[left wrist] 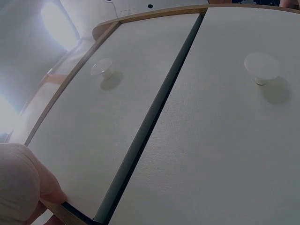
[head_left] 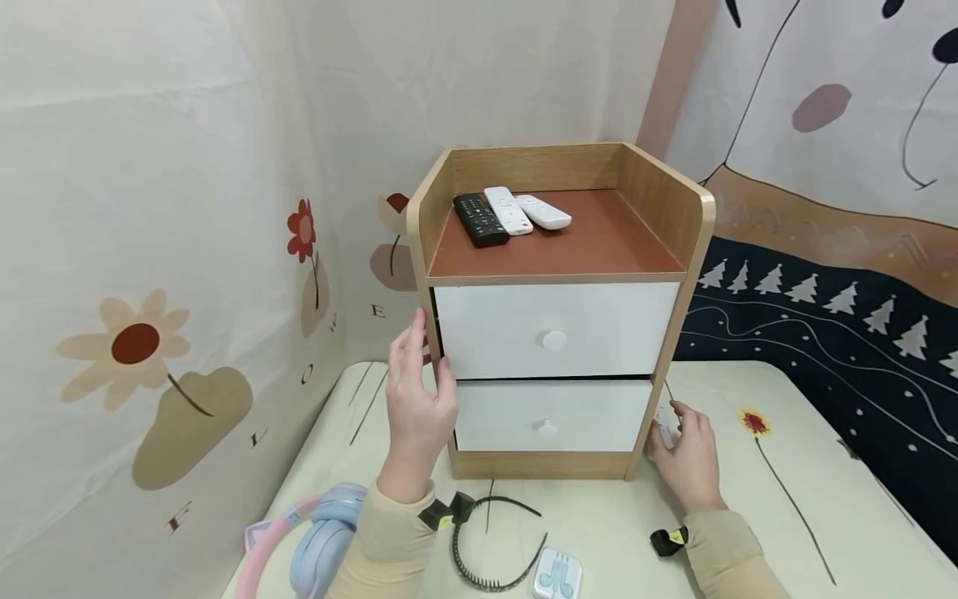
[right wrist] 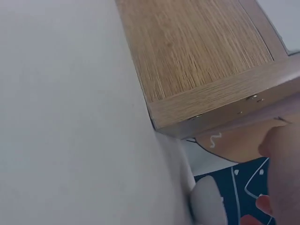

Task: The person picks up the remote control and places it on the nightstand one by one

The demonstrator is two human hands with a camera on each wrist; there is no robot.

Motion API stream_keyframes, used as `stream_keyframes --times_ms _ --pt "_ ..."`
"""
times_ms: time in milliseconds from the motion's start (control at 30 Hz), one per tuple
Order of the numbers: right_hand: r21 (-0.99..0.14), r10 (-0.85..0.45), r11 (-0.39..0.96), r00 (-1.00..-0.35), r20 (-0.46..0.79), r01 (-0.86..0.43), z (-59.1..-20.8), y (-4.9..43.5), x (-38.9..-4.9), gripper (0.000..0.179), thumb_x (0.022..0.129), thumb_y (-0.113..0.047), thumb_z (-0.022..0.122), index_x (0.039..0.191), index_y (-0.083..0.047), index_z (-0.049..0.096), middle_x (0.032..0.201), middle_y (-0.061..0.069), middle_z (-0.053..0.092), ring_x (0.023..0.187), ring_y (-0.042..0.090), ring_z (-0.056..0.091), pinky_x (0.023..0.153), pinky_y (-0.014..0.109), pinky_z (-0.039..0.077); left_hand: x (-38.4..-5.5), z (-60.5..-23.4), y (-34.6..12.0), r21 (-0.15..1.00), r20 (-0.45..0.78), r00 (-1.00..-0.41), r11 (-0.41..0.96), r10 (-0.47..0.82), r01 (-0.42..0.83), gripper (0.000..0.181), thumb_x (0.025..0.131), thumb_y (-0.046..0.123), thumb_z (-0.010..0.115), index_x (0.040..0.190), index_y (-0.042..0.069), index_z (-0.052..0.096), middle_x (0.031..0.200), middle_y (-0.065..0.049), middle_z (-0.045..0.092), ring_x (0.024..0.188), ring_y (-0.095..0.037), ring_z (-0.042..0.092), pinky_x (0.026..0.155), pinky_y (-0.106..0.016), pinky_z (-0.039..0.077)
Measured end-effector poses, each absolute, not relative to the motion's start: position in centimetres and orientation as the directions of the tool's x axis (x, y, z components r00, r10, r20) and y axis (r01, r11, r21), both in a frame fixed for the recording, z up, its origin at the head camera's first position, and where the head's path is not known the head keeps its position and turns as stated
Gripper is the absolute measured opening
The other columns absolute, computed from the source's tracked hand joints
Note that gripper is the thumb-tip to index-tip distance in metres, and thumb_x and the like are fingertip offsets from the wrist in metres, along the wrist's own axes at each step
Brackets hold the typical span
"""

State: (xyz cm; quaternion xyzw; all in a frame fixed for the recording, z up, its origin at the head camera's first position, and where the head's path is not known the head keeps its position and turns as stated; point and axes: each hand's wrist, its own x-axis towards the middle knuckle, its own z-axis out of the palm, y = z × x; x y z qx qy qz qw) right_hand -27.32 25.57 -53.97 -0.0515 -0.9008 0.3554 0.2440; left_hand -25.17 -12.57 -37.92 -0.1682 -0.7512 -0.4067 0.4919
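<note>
A small wooden cabinet (head_left: 554,466) with a white upper drawer (head_left: 494,333) and a white lower drawer (head_left: 494,420) stands on the bed-like surface. Both drawers have round white knobs. My left hand (head_left: 419,403) rests against the cabinet's left side, fingers straight and pointing up, thumb at its front edge. By the lower right side is my right hand (head_left: 690,462), with thumb and fingers apart. Close to it is a white object (right wrist: 208,201), partly hidden; its kind cannot be told. The right wrist view shows nothing between thumb and fingertips.
On the cabinet's top lie a black remote (head_left: 479,220) and two white ones (head_left: 509,210). In front are a black headband (head_left: 486,582), a case with earphones (head_left: 557,574) and blue-pink headphones (head_left: 322,541). Patterned cloth hangs behind and at the sides.
</note>
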Motion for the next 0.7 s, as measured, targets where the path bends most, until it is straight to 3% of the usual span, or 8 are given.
stream_keyframes --times_ms 367,567,700 --pt "-0.648 0.236 0.759 -0.954 0.183 0.064 -55.0 25.9 -26.8 0.077 0.101 -0.023 0.071 0.163 0.006 0.037 0.157 0.043 0.038 0.142 0.064 0.044 0.116 0.077 0.044 -24.9 -37.8 -12.4 0.466 0.865 -0.479 0.599 -0.152 0.651 0.073 0.096 -0.012 0.062 0.166 0.001 0.045 0.144 -0.030 0.059 0.130 -0.040 0.063 0.097 -0.050 0.065" --pt "-0.578 0.217 0.808 -0.969 0.117 0.111 -55.2 25.9 -26.9 0.083 0.098 -0.029 0.074 0.164 0.004 0.037 0.157 0.046 0.037 0.140 0.067 0.045 0.111 0.077 0.047 -25.1 -38.0 -12.5 0.455 0.872 -0.466 0.599 -0.150 0.659 0.074 0.096 -0.013 0.062 0.166 0.001 0.046 0.143 -0.030 0.059 0.129 -0.040 0.063 0.097 -0.050 0.064" --pt "-0.543 0.206 0.834 -0.968 0.142 0.098 -55.2 25.8 -26.8 0.082 0.096 -0.029 0.078 0.161 0.006 0.042 0.147 0.048 0.045 0.127 0.066 0.057 0.103 0.075 0.054 -25.2 -38.1 -12.5 0.445 0.879 -0.453 0.601 -0.151 0.664 0.074 0.095 -0.014 0.062 0.165 0.001 0.046 0.143 -0.029 0.060 0.128 -0.039 0.063 0.095 -0.050 0.064"
